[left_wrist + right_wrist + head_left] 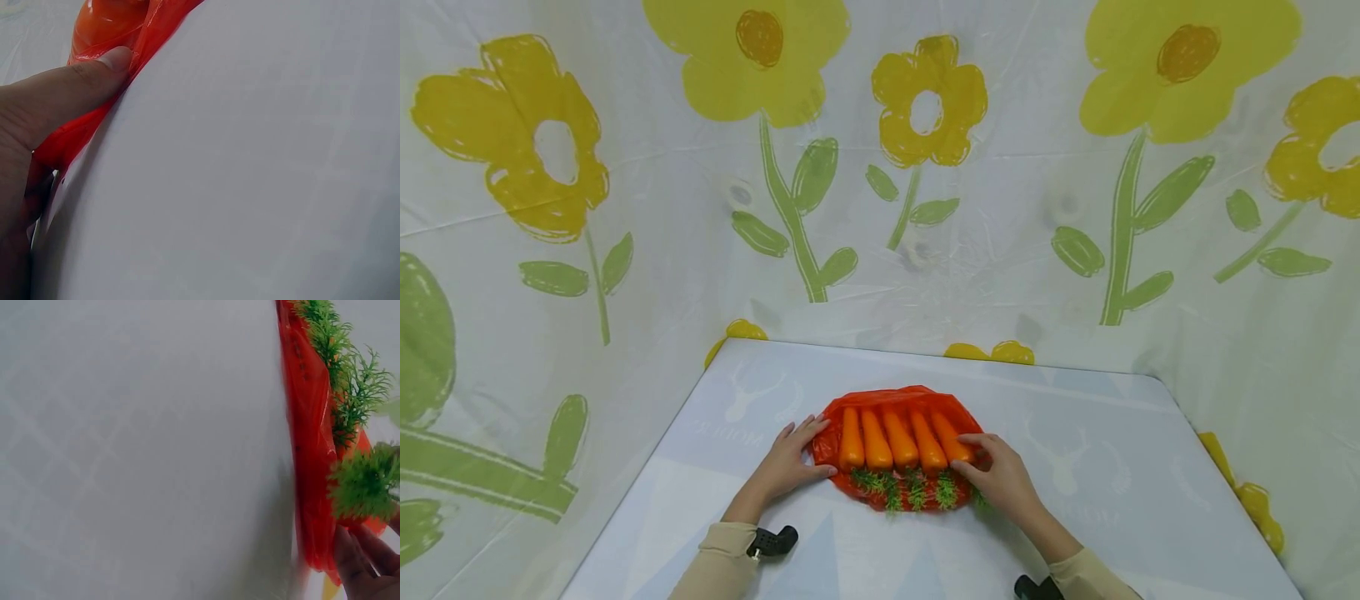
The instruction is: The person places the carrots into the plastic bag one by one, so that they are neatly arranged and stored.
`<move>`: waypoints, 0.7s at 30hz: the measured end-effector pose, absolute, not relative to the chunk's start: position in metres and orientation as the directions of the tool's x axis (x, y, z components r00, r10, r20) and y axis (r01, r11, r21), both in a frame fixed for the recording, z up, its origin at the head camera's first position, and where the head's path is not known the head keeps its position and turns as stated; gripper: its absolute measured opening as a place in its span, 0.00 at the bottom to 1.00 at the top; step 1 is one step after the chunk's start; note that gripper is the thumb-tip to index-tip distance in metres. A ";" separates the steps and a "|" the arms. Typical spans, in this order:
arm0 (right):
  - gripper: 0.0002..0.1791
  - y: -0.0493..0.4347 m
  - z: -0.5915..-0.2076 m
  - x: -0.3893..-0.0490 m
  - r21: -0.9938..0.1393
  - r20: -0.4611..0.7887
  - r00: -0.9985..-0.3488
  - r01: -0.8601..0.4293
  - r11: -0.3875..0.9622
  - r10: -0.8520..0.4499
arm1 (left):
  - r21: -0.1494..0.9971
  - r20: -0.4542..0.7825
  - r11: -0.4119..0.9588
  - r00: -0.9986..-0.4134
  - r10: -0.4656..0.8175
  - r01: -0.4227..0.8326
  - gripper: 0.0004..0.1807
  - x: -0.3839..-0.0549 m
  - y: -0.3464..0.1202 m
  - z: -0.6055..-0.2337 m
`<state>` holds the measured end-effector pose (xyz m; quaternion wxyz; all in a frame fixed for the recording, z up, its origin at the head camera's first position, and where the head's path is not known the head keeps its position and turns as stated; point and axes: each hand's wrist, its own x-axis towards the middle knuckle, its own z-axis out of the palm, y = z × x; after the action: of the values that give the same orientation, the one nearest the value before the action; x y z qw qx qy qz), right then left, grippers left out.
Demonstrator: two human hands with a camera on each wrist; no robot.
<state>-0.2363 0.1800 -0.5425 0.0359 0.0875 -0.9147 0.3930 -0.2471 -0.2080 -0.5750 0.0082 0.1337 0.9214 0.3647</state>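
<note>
Five orange toy carrots (898,437) with green leafy tops (917,490) lie side by side on a crumpled red plastic bag (880,397), leaves toward me. At the bag's left edge, my left hand (784,460) holds the plastic, the thumb (100,75) on it in the left wrist view; the other fingers are mostly hidden there. My right hand (1003,479) grips the rightmost carrot (951,440) near its leafy end, thumb and fingers on either side. Its green top (365,484) shows beside the fingers in the right wrist view.
A white table (1097,492) with a pale deer pattern bears the bag. Behind and at both sides hangs a white curtain (1000,275) printed with yellow flowers. Black straps with camera mounts (773,542) sit on the wrists over beige sleeves.
</note>
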 end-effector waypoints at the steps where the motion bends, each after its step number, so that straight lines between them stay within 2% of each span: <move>1: 0.22 0.181 -0.542 -0.236 -0.723 0.127 -0.984 -0.179 0.667 -0.126 | 0.674 0.081 0.699 -0.965 0.251 0.239 0.49 -0.247 -0.208 -0.575; 5: 0.20 0.187 -0.539 -0.236 -0.761 0.103 -0.990 -0.144 0.633 -0.101 | 0.679 0.075 0.698 -0.967 0.242 0.227 0.49 -0.247 -0.208 -0.575; 12: 0.16 0.194 -0.539 -0.236 -0.783 0.136 -0.987 -0.158 0.602 -0.082 | 0.693 0.060 0.691 -0.972 0.227 0.204 0.49 -0.247 -0.207 -0.573; 21: 0.18 0.204 -0.545 -0.237 -0.783 0.171 -0.982 -0.187 0.594 -0.084 | 0.715 0.040 0.678 -0.978 0.206 0.172 0.46 -0.243 -0.207 -0.569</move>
<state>-0.2375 0.2036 -0.5454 0.0580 0.0759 -0.8908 0.4443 -0.2429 -0.2068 -0.5694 0.0220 0.1030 0.9157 0.3879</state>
